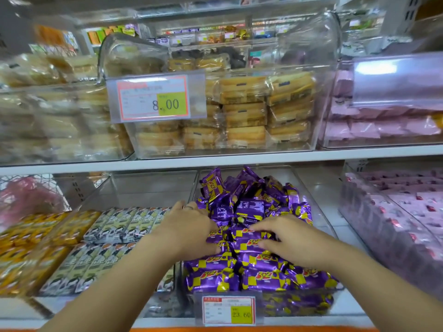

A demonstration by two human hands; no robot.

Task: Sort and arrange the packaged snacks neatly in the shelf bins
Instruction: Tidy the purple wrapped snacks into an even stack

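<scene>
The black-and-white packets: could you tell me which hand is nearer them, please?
Left. The left hand is just right of the black-and-white packets; the right hand is farther right.

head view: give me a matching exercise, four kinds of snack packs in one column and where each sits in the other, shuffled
Things
1 purple packs
2 bread packs
3 white packs
4 yellow packs

Places
a behind the 8.00 tag
b far left, low in the view
c behind the 23.60 tag
d just left of the left hand

Pairs: 1-c, 2-a, 3-d, 4-b
</scene>
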